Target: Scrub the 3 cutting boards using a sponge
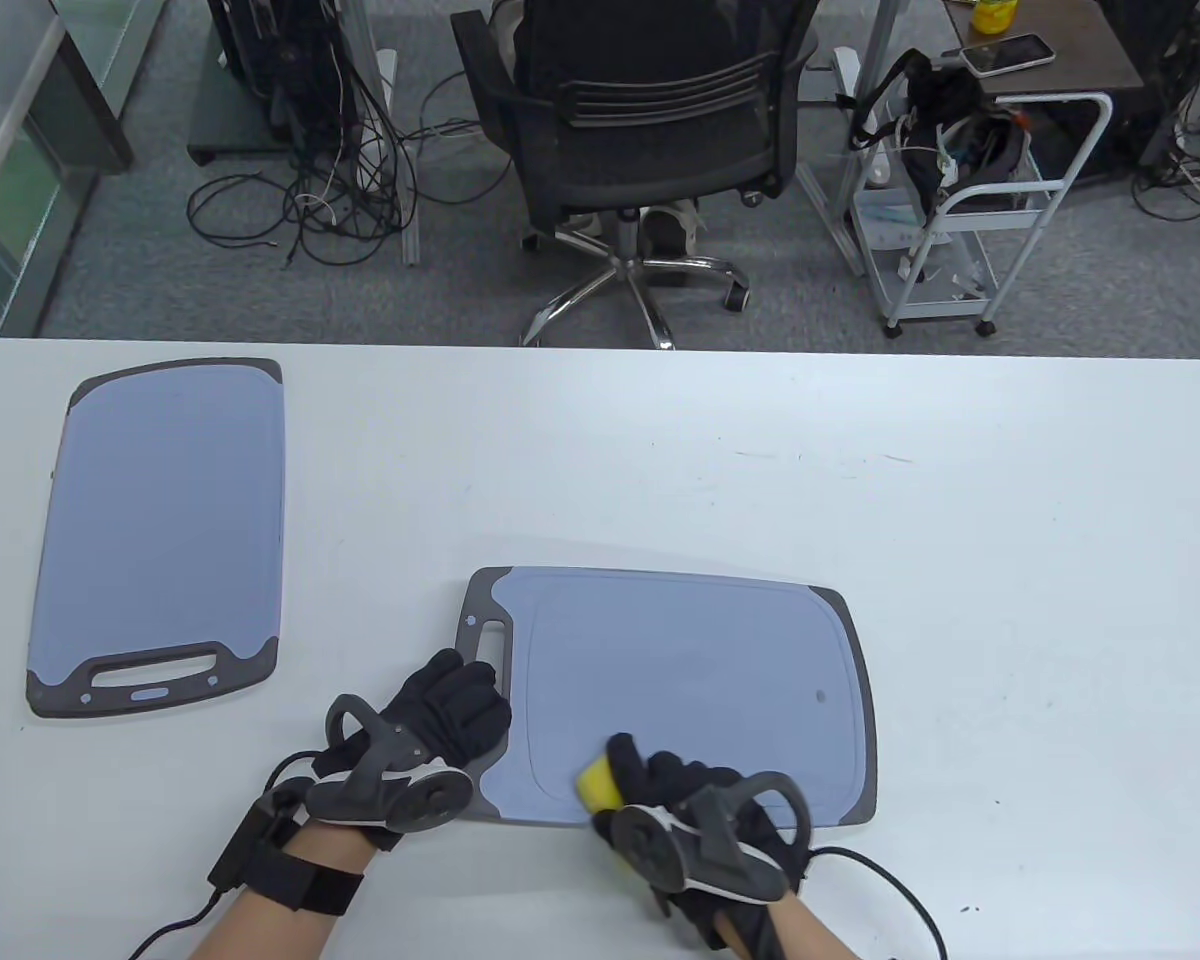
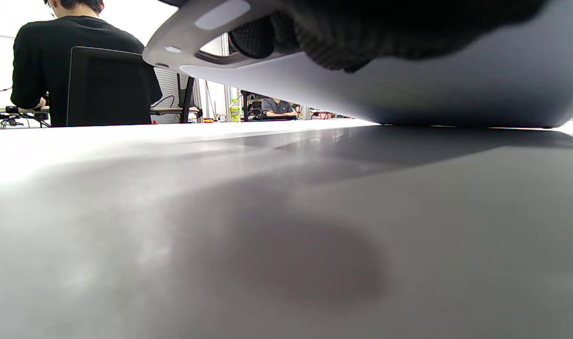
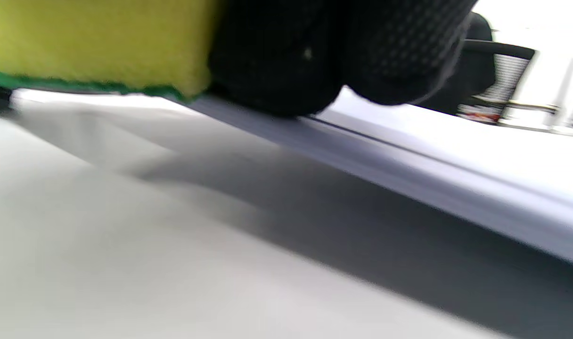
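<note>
A yellow sponge [image 1: 598, 784] is gripped by the curled fingers of the right hand [image 1: 705, 835] on the near cutting board [image 1: 680, 680], whose handle end is held by the left hand [image 1: 430, 735]. A second cutting board [image 1: 165, 530] lies well apart on the tabletop [image 1: 860, 500]; no third is seen. Scrubbing seems unfinished.

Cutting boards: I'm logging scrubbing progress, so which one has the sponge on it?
The near cutting board, handle pointing left, under both hands; the far-left board lies untouched.
</note>
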Action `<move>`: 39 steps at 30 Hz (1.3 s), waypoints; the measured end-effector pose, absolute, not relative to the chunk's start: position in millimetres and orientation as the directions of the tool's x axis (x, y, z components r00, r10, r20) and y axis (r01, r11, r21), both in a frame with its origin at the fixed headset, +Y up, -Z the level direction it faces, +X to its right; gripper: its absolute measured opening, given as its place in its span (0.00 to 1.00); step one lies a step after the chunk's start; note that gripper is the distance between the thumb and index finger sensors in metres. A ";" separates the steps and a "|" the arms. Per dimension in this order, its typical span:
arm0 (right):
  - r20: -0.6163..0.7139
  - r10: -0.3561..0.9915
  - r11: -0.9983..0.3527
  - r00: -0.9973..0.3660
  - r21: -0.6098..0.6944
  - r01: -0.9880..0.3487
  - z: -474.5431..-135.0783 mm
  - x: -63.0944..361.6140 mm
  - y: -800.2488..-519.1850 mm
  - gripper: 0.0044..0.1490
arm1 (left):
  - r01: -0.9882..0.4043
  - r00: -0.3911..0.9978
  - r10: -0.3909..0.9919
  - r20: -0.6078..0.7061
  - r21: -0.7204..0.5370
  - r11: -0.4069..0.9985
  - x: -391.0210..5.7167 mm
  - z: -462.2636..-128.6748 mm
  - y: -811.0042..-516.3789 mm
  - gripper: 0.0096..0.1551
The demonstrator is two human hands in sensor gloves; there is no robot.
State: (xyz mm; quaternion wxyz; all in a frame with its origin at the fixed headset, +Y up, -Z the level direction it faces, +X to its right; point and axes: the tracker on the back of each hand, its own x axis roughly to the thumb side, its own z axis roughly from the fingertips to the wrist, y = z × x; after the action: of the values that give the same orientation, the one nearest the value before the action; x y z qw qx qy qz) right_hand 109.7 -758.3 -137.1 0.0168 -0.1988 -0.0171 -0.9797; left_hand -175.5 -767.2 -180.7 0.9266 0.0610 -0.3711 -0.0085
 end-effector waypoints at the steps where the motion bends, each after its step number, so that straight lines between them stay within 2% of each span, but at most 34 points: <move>1: 0.349 -0.024 -0.998 -0.937 0.040 0.041 -137.5 130.7 -761.3 0.47 | -0.029 0.725 -0.062 0.686 0.122 0.992 -175.6 -180.4 -767.3 0.22; 5: 0.123 -0.034 -0.997 -0.992 0.063 0.042 -135.6 235.9 -776.4 0.47 | -0.015 0.735 -0.080 0.674 0.133 0.991 -175.2 -180.6 -766.9 0.22; 7: 0.040 -0.023 -0.995 -0.999 0.094 0.027 -134.9 269.8 -780.0 0.47 | 0.001 0.741 -0.099 0.664 0.147 0.989 -174.5 -182.1 -766.5 0.22; 10: -0.048 0.016 -0.997 -0.999 0.078 -0.019 -137.2 297.1 -780.3 0.46 | 0.034 0.751 -0.132 0.647 0.162 0.986 -174.3 -188.7 -765.7 0.22; 12: -0.056 0.006 -0.998 -0.998 0.061 -0.010 -140.1 306.1 -778.7 0.47 | 0.048 0.768 -0.148 0.623 0.175 0.983 -176.6 -199.3 -765.5 0.22; 15: -0.072 0.081 -0.997 -0.994 -0.002 -0.081 -142.2 310.9 -774.8 0.47 | 0.108 0.767 -0.226 0.601 0.227 0.968 -176.9 -223.1 -764.3 0.22; 20: -0.054 0.110 -0.992 -0.993 -0.075 -0.105 -141.1 313.2 -766.7 0.47 | 0.244 0.756 -0.338 0.560 0.238 0.940 -173.8 -284.2 -767.8 0.24; 28: -0.053 0.128 -0.988 -0.990 -0.092 -0.123 -142.5 317.9 -765.2 0.47 | 0.370 0.760 -0.446 0.474 0.248 0.895 -171.6 -363.1 -768.9 0.26; 34: -0.050 0.136 -0.986 -0.989 -0.105 -0.130 -143.1 317.4 -766.3 0.47 | 0.570 0.690 -0.607 0.395 0.221 0.792 -172.9 -387.8 -776.8 0.39; 39: -0.056 0.136 -0.986 -0.989 -0.105 -0.129 -143.0 317.7 -766.0 0.47 | 0.585 0.687 -0.595 0.417 0.169 0.793 -174.0 -385.9 -777.1 0.42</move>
State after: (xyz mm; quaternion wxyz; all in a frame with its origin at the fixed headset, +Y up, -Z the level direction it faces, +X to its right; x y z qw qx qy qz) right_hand 317.7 -766.0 -143.0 -0.0666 0.0314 0.0507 -0.9960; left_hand -174.0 -777.1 -385.9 0.9183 0.0110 -0.2308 -0.3215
